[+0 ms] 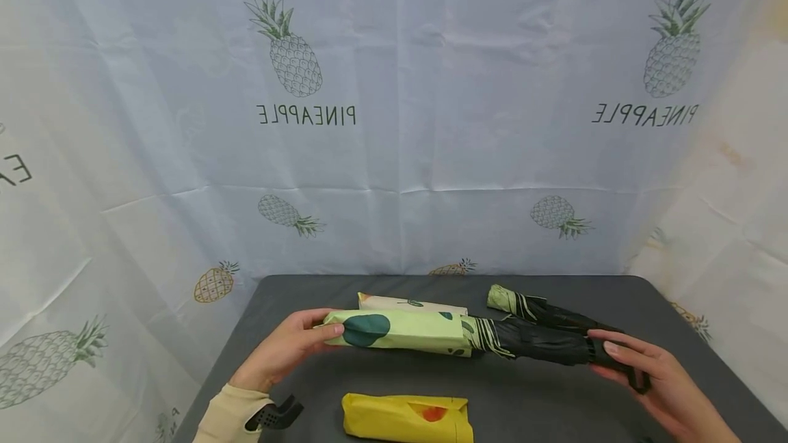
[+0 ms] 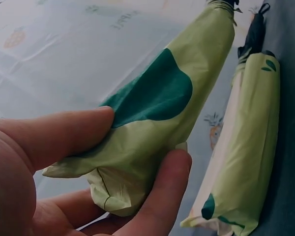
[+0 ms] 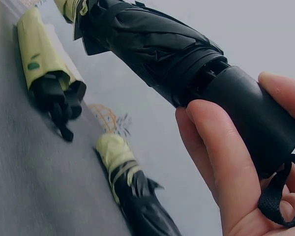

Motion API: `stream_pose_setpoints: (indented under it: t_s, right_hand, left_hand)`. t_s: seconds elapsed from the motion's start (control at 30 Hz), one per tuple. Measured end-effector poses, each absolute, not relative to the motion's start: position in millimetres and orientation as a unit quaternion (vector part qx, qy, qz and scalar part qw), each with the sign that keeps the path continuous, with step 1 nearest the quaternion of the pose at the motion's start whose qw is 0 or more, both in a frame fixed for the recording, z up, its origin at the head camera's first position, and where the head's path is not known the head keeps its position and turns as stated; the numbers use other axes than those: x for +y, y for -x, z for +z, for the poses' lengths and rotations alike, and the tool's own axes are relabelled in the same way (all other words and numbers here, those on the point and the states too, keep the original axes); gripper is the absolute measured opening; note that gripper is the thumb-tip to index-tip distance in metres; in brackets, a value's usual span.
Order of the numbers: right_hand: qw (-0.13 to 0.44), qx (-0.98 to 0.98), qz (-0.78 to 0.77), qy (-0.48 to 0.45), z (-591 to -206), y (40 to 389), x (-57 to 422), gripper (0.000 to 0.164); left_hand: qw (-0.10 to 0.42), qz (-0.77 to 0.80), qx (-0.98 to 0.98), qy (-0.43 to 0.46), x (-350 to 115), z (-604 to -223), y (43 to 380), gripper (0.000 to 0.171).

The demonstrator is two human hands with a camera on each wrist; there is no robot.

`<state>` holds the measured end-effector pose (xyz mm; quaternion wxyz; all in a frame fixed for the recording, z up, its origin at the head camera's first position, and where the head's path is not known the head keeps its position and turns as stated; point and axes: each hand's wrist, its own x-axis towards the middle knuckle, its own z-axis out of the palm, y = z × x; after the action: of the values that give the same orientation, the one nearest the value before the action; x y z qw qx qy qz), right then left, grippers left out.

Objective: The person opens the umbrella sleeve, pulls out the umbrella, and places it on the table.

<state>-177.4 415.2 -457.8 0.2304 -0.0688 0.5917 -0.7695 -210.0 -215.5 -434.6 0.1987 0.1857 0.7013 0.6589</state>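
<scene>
A folded black umbrella (image 1: 542, 342) with green trim spans between my two hands, its far end inside a light green sleeve (image 1: 400, 331) printed with dark green shapes. My left hand (image 1: 301, 344) pinches the sleeve's closed end between thumb and fingers; in the left wrist view that end (image 2: 120, 189) looks flattened and creased. My right hand (image 1: 646, 368) grips the umbrella's black handle (image 3: 250, 118), and a wrist strap (image 3: 275, 201) loops by the palm. Most of the umbrella's black part stays outside the sleeve.
Behind the held umbrella lie a cream and green sleeved umbrella (image 2: 255, 142) and a bare folded black umbrella (image 1: 560, 316) with a green tip. A yellow sleeve (image 1: 394, 419) with a red patch lies in front on the dark grey table (image 1: 295, 292). Pineapple-print curtains (image 1: 431, 156) surround the table.
</scene>
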Motion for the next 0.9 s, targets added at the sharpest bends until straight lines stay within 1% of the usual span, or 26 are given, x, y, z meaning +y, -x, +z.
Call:
stream_pose_setpoints:
  t_s: [0.17,0.3,0.43,0.6,0.8,0.9]
  right_hand:
    - [0.228,0.588,-0.773,0.076,-466,177,431,0.051]
    - [0.213,0.598,-0.769,0.08,-474,176,445,0.051]
    - [0.197,0.618,-0.759,0.05,-479,176,460,0.048]
    - [0.224,0.611,-0.759,0.024,-485,178,483,0.048]
    - [0.213,0.639,-0.737,-0.061,-488,180,499,0.034]
    - [0.222,0.63,-0.741,-0.076,-489,182,502,0.035]
  left_hand:
    - [0.193,0.652,0.713,-0.171,-224,-436,207,0.052]
    - [0.209,0.645,0.716,-0.168,-225,-444,203,0.049]
    - [0.23,0.642,0.715,-0.157,-224,-454,199,0.05]
    - [0.239,0.633,0.721,-0.148,-224,-464,194,0.053]
    - [0.252,0.597,0.745,-0.158,-222,-469,192,0.049]
    - [0.265,0.578,0.751,-0.179,-221,-471,192,0.047]
